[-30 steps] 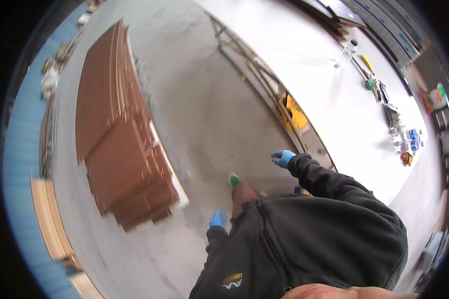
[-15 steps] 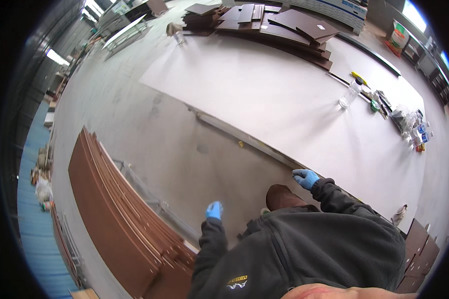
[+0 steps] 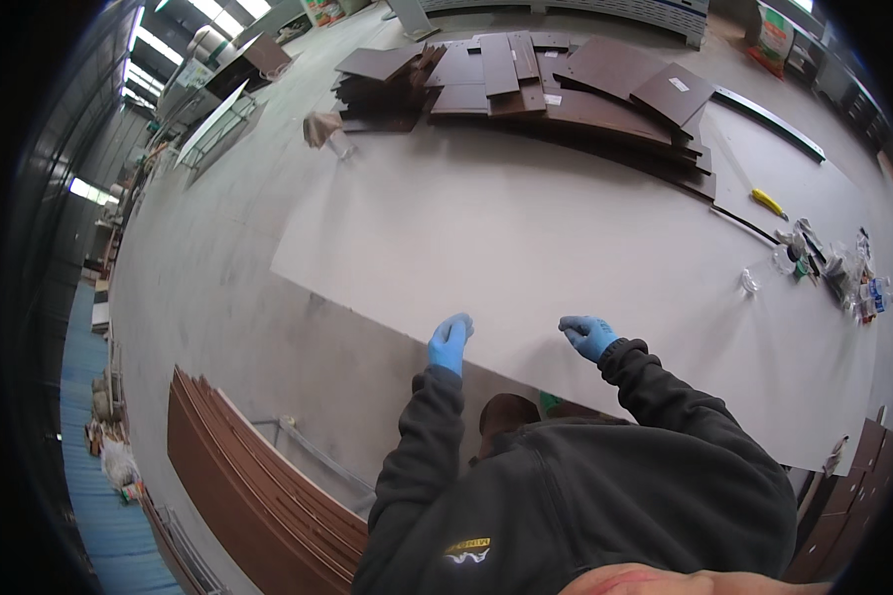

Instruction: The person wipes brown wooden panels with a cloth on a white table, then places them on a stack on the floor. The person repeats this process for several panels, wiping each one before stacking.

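Both my hands wear blue gloves and dark sleeves. My left hand is at the near edge of a broad white tabletop, its fingers together and slightly curled. Farther right, over the same surface, my right hand has its fingers drawn in toward the thumb. No object shows in either hand. Across the far side of the tabletop lie stacked dark brown panels, some with small white labels, beyond the reach of both hands.
A yellow utility knife, a clear bottle and a clutter of tools and plastic lie at the right. Long brown boards are stacked at lower left. A grey metal rail runs beside them.
I have moved closer to the table. My left hand has risen from beside my body to the table's edge, and my right hand has come from the edge to over the tabletop.
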Tool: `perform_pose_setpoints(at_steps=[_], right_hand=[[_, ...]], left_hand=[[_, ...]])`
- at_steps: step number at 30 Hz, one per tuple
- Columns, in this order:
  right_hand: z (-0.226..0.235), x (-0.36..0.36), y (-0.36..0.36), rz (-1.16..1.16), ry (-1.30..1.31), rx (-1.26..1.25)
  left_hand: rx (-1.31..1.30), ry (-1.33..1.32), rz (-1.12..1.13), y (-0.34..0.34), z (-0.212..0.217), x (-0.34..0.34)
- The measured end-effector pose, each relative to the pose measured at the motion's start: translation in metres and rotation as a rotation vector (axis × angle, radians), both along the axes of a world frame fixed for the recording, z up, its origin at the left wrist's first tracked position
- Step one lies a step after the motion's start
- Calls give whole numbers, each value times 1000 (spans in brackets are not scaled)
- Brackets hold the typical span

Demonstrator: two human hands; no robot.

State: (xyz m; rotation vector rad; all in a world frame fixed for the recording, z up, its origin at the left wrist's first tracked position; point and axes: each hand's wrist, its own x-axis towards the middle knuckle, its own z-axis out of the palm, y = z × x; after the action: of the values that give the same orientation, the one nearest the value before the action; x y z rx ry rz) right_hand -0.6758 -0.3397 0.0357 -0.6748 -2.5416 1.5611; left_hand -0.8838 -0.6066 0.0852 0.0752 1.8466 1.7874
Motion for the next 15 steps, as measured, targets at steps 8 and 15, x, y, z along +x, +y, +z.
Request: perform_pose_setpoints(at_steps=[8,15], right_hand=[[-57,-87,25,-317,-247,-153],[-79,-116,7,-728,-505,-32]], left_hand=[[127,158,-240,185,-18,-235],[389,23,-23,303,20,-494]])
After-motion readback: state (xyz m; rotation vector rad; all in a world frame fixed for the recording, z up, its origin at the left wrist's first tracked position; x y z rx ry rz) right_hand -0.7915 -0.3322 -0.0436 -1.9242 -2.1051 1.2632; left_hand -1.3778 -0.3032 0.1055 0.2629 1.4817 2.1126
